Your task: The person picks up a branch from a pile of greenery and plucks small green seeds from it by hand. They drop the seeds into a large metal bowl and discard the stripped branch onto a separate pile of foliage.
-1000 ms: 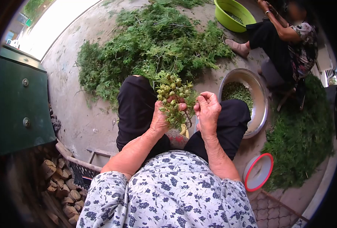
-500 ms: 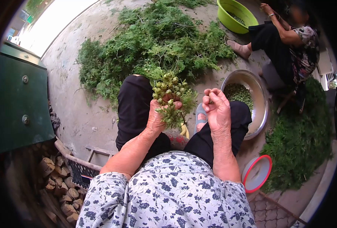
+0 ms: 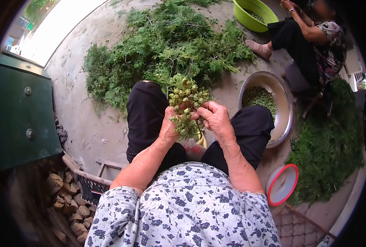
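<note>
Between my knees, my left hand [image 3: 169, 125] is closed round a green sprig [image 3: 187, 96] bearing several round, pale green cones. My right hand [image 3: 217, 119] touches the sprig's right side, thumb and forefinger pinched at the cones. Whatever lies between those fingertips is too small to make out. A steel basin [image 3: 285, 119] with many small green cones [image 3: 259, 99] in it stands beyond my right knee.
A heap of green branches [image 3: 170, 45] lies ahead, another [image 3: 327, 152] at right. A co-worker [image 3: 310, 45] sits upper right near a green basin [image 3: 242, 16]. A red-rimmed bowl [image 3: 269, 187], firewood [image 3: 78, 206] and a green metal box [image 3: 22, 111] flank me.
My right hand has moved left from beside the steel basin to the sprig and now touches it. My left hand still holds the sprig in nearly the same place.
</note>
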The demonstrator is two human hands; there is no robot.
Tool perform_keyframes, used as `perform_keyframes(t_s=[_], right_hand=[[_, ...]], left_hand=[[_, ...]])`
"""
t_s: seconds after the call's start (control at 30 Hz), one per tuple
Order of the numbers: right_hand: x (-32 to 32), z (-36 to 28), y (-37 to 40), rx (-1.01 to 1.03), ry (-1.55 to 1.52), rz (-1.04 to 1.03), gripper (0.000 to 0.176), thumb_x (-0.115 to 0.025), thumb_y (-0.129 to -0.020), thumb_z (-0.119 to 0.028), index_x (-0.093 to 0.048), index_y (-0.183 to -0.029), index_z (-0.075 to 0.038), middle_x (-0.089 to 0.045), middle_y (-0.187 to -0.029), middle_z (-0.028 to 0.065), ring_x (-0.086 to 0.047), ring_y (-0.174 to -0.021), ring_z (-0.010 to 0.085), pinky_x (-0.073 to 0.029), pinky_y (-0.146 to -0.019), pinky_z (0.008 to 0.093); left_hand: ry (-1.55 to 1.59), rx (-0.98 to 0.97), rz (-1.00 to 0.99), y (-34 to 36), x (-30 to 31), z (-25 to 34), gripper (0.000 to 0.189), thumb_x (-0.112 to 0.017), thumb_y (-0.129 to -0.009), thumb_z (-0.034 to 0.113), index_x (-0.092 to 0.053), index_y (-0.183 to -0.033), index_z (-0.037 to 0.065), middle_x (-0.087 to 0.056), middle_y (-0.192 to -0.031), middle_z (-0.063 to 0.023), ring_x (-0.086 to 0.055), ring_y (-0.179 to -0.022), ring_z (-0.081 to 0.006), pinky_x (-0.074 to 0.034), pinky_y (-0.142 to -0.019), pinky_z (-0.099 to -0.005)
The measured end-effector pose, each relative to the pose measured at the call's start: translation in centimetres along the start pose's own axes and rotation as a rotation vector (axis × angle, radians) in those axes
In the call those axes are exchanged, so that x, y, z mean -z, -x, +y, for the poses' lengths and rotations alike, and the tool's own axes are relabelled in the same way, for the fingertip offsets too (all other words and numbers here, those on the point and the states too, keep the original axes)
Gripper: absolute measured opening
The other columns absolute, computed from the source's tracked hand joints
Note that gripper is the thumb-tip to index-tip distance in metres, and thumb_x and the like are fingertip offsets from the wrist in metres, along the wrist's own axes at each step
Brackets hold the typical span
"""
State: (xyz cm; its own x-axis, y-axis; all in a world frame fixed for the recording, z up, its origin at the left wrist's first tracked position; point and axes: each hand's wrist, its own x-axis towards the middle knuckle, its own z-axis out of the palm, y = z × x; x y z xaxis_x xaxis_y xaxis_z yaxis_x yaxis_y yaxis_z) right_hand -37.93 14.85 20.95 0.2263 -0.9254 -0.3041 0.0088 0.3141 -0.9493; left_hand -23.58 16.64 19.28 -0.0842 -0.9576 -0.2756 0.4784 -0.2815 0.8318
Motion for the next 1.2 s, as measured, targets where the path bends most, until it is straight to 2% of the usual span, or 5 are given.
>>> perform_keyframes(t_s=[0.2, 0.5, 1.0, 1.07, 1.2], right_hand=[[3.3, 2.0, -0.8, -0.118, -0.781, -0.068, 0.011, -0.054, -0.088, -0.014, -0.053, -0.089, -0.003, -0.056, -0.078, 0.0061, -0.050, -0.052, 0.0104, -0.036, -0.041, 0.0210], [2.8, -1.7, 0.2, 0.112, -0.900, -0.096, 0.014, -0.059, -0.086, -0.015, -0.056, -0.088, -0.001, -0.059, -0.082, 0.0089, -0.058, -0.067, 0.0140, -0.046, -0.051, 0.0250], [0.8, 2.0, -0.7, -0.106, -0.303, 0.082, 0.014, -0.060, -0.084, -0.007, -0.061, -0.092, 0.005, -0.060, -0.070, 0.0027, -0.050, -0.048, 0.0062, -0.039, -0.041, 0.0183], [1.7, 2.8, -1.1, 0.154, 0.281, 0.390, 0.015, -0.060, -0.084, -0.008, -0.061, -0.089, 0.005, -0.059, -0.067, 0.0028, -0.049, -0.046, 0.0074, -0.040, -0.041, 0.0198], [4.0, 2.4, -1.3, 0.043, -0.582, 0.180, 0.019, -0.057, -0.085, -0.005, -0.052, -0.102, 0.000, -0.058, -0.081, 0.0043, -0.057, -0.064, 0.0111, -0.043, -0.051, 0.0212]], left_hand=[[0.101, 0.075, -0.003, -0.3, 0.2, -0.1, 0.035, -0.070, -0.068, 0.001, -0.057, -0.100, -0.001, -0.061, -0.086, -0.0022, -0.057, -0.078, -0.0112, -0.047, -0.072, -0.0258], [-0.064, 0.070, -0.022, -0.7, 0.9, -1.3, 0.016, -0.065, -0.078, 0.012, -0.057, -0.089, 0.004, -0.055, -0.081, 0.0009, -0.051, -0.071, -0.0099, -0.045, -0.067, -0.0270], [0.187, 0.149, 0.083, 0.1, -0.4, -0.4, 0.020, -0.066, -0.079, 0.010, -0.057, -0.096, 0.003, -0.058, -0.081, -0.0012, -0.057, -0.065, -0.0123, -0.050, -0.059, -0.0270], [0.188, 0.135, 0.102, 0.2, -0.3, -0.4, 0.020, -0.066, -0.079, 0.010, -0.057, -0.095, 0.003, -0.058, -0.080, -0.0012, -0.057, -0.064, -0.0125, -0.050, -0.058, -0.0267], [0.159, 0.132, 0.148, 0.1, -0.4, -0.2, 0.018, -0.066, -0.079, 0.010, -0.057, -0.093, 0.003, -0.058, -0.079, -0.0012, -0.057, -0.062, -0.0124, -0.050, -0.056, -0.0258]])
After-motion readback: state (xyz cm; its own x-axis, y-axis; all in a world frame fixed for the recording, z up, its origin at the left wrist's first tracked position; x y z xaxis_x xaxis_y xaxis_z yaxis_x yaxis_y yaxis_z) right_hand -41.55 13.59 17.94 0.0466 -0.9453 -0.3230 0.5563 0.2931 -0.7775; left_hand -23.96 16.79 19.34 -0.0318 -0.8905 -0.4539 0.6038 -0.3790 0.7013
